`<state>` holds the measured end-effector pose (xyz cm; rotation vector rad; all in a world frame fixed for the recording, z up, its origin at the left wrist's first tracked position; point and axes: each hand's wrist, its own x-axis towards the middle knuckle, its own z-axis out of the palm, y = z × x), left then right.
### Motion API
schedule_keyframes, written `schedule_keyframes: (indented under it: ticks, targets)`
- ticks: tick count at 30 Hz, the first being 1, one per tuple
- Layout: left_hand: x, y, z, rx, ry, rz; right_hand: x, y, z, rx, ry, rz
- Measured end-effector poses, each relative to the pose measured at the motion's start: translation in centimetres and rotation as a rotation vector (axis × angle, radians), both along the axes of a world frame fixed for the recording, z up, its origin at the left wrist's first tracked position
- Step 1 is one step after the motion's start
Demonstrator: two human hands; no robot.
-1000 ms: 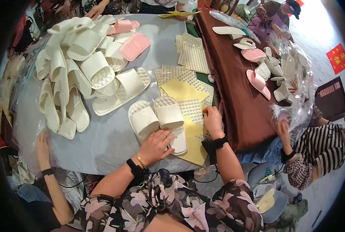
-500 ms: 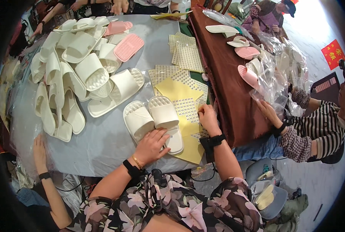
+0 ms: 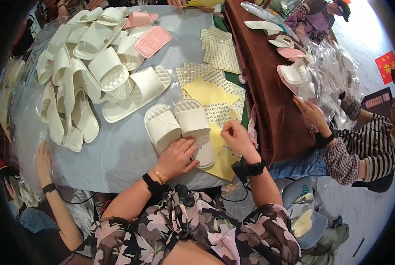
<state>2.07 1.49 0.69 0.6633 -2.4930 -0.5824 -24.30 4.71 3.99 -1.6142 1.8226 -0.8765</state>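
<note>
A pair of cream slippers (image 3: 193, 122) lies side by side before me on the grey table cover, toes pointing away. My left hand (image 3: 178, 153) rests across their rear halves, fingers stretched out and thumb apart. Just to their right, my right hand (image 3: 238, 138) is closed with thumb and fingertips pinched together, above a sticker sheet (image 3: 219, 113) printed with small dark marks. Whatever the pinch may hold is too small to see. Yellow backing paper (image 3: 211, 91) overlaps the sheets and reaches under the right-hand slipper.
Many cream slippers (image 3: 84, 75) pile up at the left, with a pink slipper (image 3: 153, 42) beside them. More sticker sheets (image 3: 221, 53) lie farther back. At the right, another person's hand (image 3: 313, 115) touches slippers in clear plastic on a brown-covered table (image 3: 268, 88). Another hand (image 3: 43, 161) rests at the left edge.
My right hand has lifted slightly off the sticker sheet toward the slippers, its fingers pinched. My left hand stays on the slippers. The whole view has shifted a little.
</note>
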Motion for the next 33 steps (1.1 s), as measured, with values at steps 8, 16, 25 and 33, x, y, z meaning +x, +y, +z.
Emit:
schedule_keyframes:
  ticks: [8,16,25,33]
  targets:
    - [0.2,0.0,-0.1,-0.009,0.022,0.004,4.8,0.5,1.1,0.172,0.085,0.277]
    - [0.3,0.1,-0.6,-0.024,0.021,0.012,5.3,0.0,0.5,0.163,0.210,0.335]
    - [0.3,0.1,-0.6,-0.012,0.035,0.010,5.8,-0.3,-0.3,0.200,0.262,0.309]
    - [0.2,0.0,-0.6,-0.016,0.016,0.007,6.2,-0.2,-0.3,0.230,0.233,0.102]
